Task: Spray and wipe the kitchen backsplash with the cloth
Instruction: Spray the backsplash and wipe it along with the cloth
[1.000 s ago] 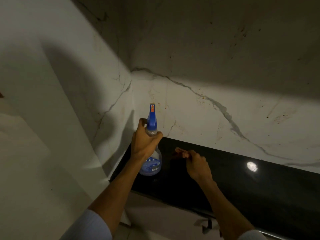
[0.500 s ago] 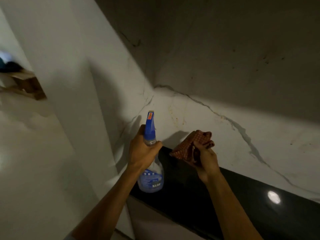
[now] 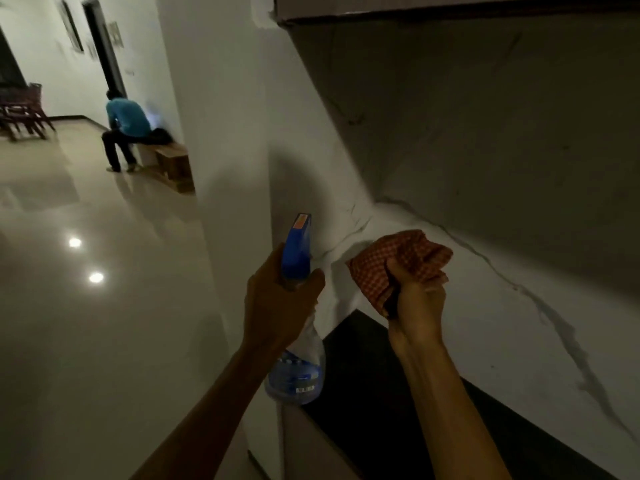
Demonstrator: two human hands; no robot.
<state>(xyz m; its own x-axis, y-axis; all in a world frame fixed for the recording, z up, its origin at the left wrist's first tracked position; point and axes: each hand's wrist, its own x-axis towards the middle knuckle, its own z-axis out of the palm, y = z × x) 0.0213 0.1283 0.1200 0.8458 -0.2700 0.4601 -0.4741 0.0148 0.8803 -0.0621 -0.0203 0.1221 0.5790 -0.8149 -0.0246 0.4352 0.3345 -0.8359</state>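
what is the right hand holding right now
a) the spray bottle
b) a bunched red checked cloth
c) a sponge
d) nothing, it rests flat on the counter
b: the right hand grips a bunched red checked cloth held up in front of the marble backsplash, while the left hand holds the spray bottle.

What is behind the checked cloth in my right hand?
The white marble backsplash near its corner, a grey vein running off rightward. The patch directly behind the cloth in the right hand is covered, so stains there cannot be seen.
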